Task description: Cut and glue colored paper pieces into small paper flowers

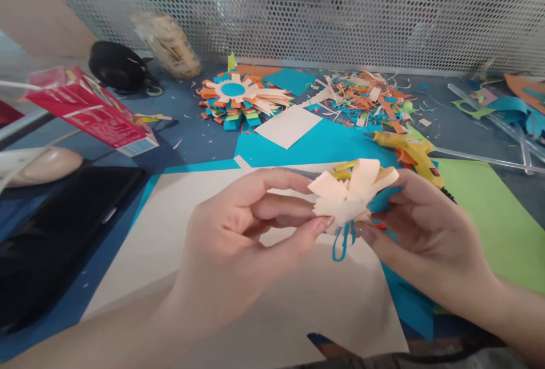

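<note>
Between both hands is a small cream paper flower (346,205), held up over a large cream sheet (170,233). Its petals are looped and cut strips, and a thin blue paper loop (339,246) hangs from its lower side. My left hand (251,233) pinches the flower's left edge between thumb and fingers. From the right, my right hand (426,233) grips it, thumb near the bottom and fingers behind. A blue paper piece (385,200) shows by the right fingers. Yellow and red bits are partly hidden behind the flower.
Behind the hands lie a yellow glue gun (409,150), a larger layered paper flower (234,91) and a heap of paper scraps (366,96). Left are a red drink carton (91,110), a black phone (63,227) and a white mouse (46,166). A perforated metal panel (361,22) stands at the back.
</note>
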Tool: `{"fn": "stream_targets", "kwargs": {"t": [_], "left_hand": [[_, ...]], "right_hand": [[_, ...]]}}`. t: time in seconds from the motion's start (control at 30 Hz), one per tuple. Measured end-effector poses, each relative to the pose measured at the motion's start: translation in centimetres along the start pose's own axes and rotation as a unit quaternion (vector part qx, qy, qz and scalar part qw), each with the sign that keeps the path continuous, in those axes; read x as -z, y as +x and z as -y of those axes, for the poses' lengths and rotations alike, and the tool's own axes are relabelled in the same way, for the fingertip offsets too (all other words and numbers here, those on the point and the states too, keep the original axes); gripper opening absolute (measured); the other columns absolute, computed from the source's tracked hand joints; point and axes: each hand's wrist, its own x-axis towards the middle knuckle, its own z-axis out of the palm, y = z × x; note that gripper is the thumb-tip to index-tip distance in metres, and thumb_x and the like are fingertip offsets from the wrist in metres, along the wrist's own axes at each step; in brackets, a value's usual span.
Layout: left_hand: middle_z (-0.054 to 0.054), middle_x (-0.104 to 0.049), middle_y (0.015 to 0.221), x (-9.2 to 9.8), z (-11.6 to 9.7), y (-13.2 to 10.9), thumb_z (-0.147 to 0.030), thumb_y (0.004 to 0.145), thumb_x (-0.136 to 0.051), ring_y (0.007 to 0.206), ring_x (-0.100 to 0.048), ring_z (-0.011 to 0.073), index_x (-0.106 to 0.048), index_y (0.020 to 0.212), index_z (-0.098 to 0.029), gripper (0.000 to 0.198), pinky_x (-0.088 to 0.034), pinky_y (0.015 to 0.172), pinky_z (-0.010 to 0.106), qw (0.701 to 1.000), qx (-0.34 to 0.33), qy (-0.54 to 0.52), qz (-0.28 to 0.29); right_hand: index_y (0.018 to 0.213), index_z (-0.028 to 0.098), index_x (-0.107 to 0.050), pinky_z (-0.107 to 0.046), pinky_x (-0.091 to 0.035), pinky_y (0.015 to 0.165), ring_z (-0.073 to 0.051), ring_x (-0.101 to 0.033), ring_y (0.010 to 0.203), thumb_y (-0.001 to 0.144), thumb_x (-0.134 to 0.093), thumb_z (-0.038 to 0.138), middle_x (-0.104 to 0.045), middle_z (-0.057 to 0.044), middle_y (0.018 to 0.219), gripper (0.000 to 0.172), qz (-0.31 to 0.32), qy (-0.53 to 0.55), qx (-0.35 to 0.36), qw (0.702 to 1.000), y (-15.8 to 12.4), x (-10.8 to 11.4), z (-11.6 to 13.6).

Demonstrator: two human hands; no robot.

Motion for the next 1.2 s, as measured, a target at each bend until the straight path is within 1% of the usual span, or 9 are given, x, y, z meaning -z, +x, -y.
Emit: {"fn": "stream_targets", "kwargs": {"t": [0.1,0.2,0.37,0.43,0.67,0.9,1.0,1.1,1.2], "left_hand": [[-0.003,-0.072,0.069,0.32,0.16,0.22,-0.021,0.064,-0.072,0.067,-0.069,0.0182,-0.058,0.082,-0.025,0.023,-0.058,0.064,0.025,1.000,0.010,0.005,0.017],[-0.003,-0.072,0.069,0.50,0.39,0.40,-0.023,0.063,-0.073,0.067,-0.069,0.0183,-0.059,0.082,-0.025,0.024,-0.058,0.062,0.024,0.999,0.009,0.002,0.038],[-0.004,-0.071,0.066,0.00,0.16,0.07,-0.020,0.064,-0.072,0.065,-0.069,0.0166,-0.059,0.080,-0.025,0.021,-0.057,0.063,0.023,1.000,-0.003,-0.001,-0.013],[-0.005,-0.071,0.066,-0.12,0.03,-0.02,-0.018,0.064,-0.072,0.065,-0.068,0.0159,-0.059,0.079,-0.024,0.021,-0.057,0.063,0.022,1.000,-0.002,0.002,-0.022],[-0.004,-0.071,0.065,0.51,0.32,0.51,-0.023,0.062,-0.074,0.064,-0.069,0.0170,-0.059,0.078,-0.025,0.022,-0.057,0.059,0.022,1.000,0.013,0.004,0.023],[-0.003,-0.070,0.065,0.47,0.54,0.48,-0.024,0.059,-0.076,0.064,-0.068,0.0182,-0.061,0.080,-0.025,0.025,-0.057,0.058,0.024,1.000,0.014,0.000,0.012],[-0.004,-0.071,0.065,0.32,0.55,0.37,-0.025,0.061,-0.075,0.064,-0.068,0.0172,-0.061,0.080,-0.025,0.024,-0.057,0.060,0.023,1.000,0.018,-0.011,0.022],[-0.005,-0.070,0.066,0.22,0.48,0.29,-0.023,0.062,-0.074,0.064,-0.068,0.0160,-0.060,0.081,-0.026,0.024,-0.057,0.062,0.022,1.000,0.013,-0.015,0.010],[-0.004,-0.070,0.065,0.17,0.38,0.24,-0.024,0.060,-0.075,0.064,-0.068,0.0172,-0.060,0.079,-0.025,0.024,-0.057,0.060,0.024,1.000,0.020,-0.003,0.002]], "right_hand": [[0.094,0.026,-0.051,-0.023,-0.057,0.058,-0.014,-0.064,0.065,0.074,-0.057,0.011,-0.062,0.000,0.077,0.026,-0.003,0.001,0.002,1.000,0.02,-0.04,0.04],[0.093,0.025,-0.051,-0.023,-0.057,0.058,-0.014,-0.062,0.063,0.075,-0.057,0.011,-0.061,0.000,0.076,0.024,-0.003,-0.002,0.004,1.000,0.02,-0.04,0.14],[0.093,0.027,-0.051,-0.024,-0.057,0.058,-0.015,-0.063,0.066,0.076,-0.056,0.013,-0.061,0.000,0.077,0.023,0.006,-0.011,0.003,1.000,-0.03,0.13,0.16],[0.094,0.027,-0.051,-0.023,-0.057,0.059,-0.014,-0.063,0.067,0.076,-0.056,0.012,-0.062,0.000,0.077,0.023,0.008,-0.006,0.006,1.000,-0.05,0.20,0.14],[0.090,0.024,-0.052,-0.019,-0.057,0.058,-0.012,-0.064,0.065,0.074,-0.058,0.011,-0.062,0.001,0.074,0.022,-0.004,0.002,0.007,1.000,0.05,0.10,0.25],[0.087,0.024,-0.052,-0.019,-0.056,0.056,-0.011,-0.062,0.063,0.072,-0.058,0.008,-0.061,0.002,0.073,0.023,-0.009,0.006,0.001,1.000,0.17,0.07,0.32],[0.087,0.024,-0.052,-0.020,-0.055,0.055,-0.012,-0.062,0.063,0.072,-0.058,0.008,-0.063,0.003,0.072,0.024,-0.007,0.010,-0.009,1.000,0.15,0.08,0.32],[0.087,0.025,-0.052,-0.021,-0.055,0.055,-0.012,-0.062,0.063,0.072,-0.058,0.008,-0.063,0.003,0.072,0.023,-0.011,0.012,-0.011,1.000,0.09,0.04,0.26],[0.087,0.024,-0.053,-0.020,-0.055,0.055,-0.011,-0.062,0.062,0.073,-0.059,0.010,-0.063,0.002,0.070,0.021,-0.013,0.014,-0.001,1.000,0.10,0.02,0.22]]}}
